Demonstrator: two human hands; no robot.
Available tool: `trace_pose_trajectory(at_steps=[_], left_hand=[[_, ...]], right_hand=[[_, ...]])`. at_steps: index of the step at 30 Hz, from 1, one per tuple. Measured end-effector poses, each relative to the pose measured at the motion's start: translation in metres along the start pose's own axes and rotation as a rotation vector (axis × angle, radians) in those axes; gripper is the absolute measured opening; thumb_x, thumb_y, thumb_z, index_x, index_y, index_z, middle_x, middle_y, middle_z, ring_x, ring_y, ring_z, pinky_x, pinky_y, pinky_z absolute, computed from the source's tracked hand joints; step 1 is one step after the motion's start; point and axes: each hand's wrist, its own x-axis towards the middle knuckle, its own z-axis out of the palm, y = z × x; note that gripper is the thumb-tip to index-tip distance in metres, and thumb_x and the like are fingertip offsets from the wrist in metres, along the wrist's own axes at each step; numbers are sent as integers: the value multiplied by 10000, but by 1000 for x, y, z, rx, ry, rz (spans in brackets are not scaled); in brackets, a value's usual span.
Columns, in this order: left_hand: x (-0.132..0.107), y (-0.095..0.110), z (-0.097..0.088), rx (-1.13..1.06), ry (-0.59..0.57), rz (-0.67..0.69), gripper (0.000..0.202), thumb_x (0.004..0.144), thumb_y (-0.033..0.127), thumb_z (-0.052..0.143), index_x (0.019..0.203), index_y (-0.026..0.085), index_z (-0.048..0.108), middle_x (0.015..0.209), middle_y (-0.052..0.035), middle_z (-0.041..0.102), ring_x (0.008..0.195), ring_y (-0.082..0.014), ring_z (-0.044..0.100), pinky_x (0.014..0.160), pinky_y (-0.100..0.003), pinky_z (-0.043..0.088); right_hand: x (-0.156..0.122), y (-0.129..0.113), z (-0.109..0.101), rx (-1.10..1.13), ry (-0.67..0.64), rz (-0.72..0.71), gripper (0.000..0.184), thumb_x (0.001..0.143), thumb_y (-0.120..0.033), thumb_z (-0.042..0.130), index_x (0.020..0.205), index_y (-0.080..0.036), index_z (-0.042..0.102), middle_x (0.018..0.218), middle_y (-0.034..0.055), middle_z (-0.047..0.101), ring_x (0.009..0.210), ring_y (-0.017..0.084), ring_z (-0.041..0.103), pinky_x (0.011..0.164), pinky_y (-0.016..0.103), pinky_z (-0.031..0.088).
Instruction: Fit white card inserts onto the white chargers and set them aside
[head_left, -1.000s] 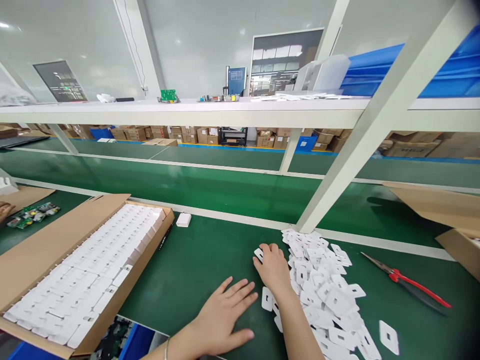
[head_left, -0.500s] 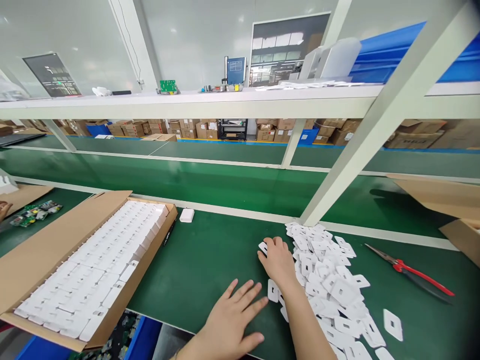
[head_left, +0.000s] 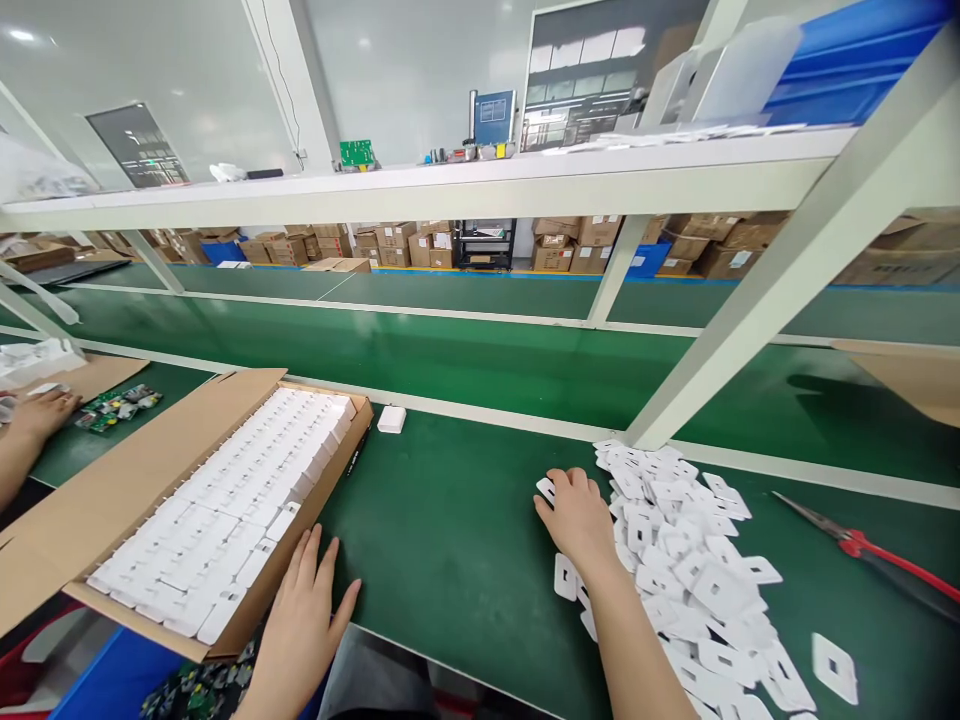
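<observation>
My left hand [head_left: 304, 610], fingers spread and holding nothing, is beside the front right wall of a cardboard box [head_left: 259, 590]; I cannot tell whether it touches the box. Rows of white plastic housings [head_left: 217, 510] fill that box. On the green table, my right hand [head_left: 577, 515] has its fingers curled over a white plastic plate [head_left: 546, 489] with a slot, part of which is hidden beneath them. Right beside this hand spreads a heap of similar white plates [head_left: 690, 570]. A single white housing [head_left: 391, 419] lies behind the box's right corner.
Red-handled long-nose pliers [head_left: 855, 543] lie right of the heap. A slanting white post [head_left: 720, 320] rises behind it to a shelf [head_left: 420, 195]. At far left, another person's hand [head_left: 45, 412] is near loose circuit boards [head_left: 116, 407]. Below the table edge is a blue bin [head_left: 112, 675] with boards.
My left hand has moved left from beside my right hand to the box's side. My right hand stays at the plate by the heap. The view has shifted left.
</observation>
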Motion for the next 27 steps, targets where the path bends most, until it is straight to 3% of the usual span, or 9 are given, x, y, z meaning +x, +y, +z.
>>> trace_pose_trajectory(at_steps=[3,6,11,13,16,20,23,25,27], left_hand=[[12,18,-24,-62,-6,24,435,1048,398,431,736,209,668,902,-90,717,949,-286,670,996,-520,478],[24,29,-31,-145,-64,18,463,1071,298,382,665,215,588,621,-10,591,619,-199,579,748,-396,504],[38,33,-24,-204,-35,40,461,995,84,317,1228,240,683,1115,-90,733,961,-253,691,817,-410,542],[44,34,-24,-208,-13,73,421,1004,115,355,1172,258,714,1223,-93,715,1082,-270,678,914,-449,535],[52,33,-24,-260,-10,46,312,1049,280,449,922,226,729,901,-62,756,843,-234,708,832,-418,553],[67,35,-26,-427,-37,-175,564,1039,547,437,638,218,659,646,-55,682,664,-225,669,703,-379,546],[88,55,-28,-966,-140,-334,689,1080,564,186,1012,210,773,1072,-109,788,1005,-242,737,891,-394,580],[102,81,-24,-1291,-217,-363,798,1075,491,-36,1391,186,630,1326,-134,720,1160,-217,720,927,-380,588],[115,111,-16,-1235,-230,-290,838,1062,434,-110,1479,136,553,1268,-156,747,1086,-203,757,837,-352,614]], right_hand=[[0,1,1,-10,-1,-6,345,995,-315,558,1294,-155,624,1239,162,580,1129,325,581,870,379,480],[-1,1,-1,-17,-9,-12,362,999,-319,545,1307,-142,616,1240,166,577,1122,327,579,859,384,487],[-1,1,-3,-5,-12,-26,376,996,-320,535,1313,-134,616,1240,168,581,1110,323,580,842,386,502],[1,5,4,2,-2,-38,383,991,-326,527,1310,-137,621,1241,172,585,1115,333,581,842,397,509],[9,15,19,31,33,-39,404,973,-354,515,1298,-148,638,1231,179,595,1104,360,597,831,430,527],[19,15,27,115,115,-24,462,933,-431,480,1238,-145,678,1198,217,623,1079,428,623,800,526,546],[6,-7,11,283,399,-115,581,946,-492,433,1349,-113,608,1413,255,560,1292,465,543,968,632,498],[-14,-31,-2,471,547,-311,622,955,-507,458,1440,-127,545,1542,212,496,1441,396,448,1148,593,395],[-35,-58,-8,554,445,-649,535,927,-538,486,1341,-251,664,1473,133,607,1419,377,498,1188,597,354]])
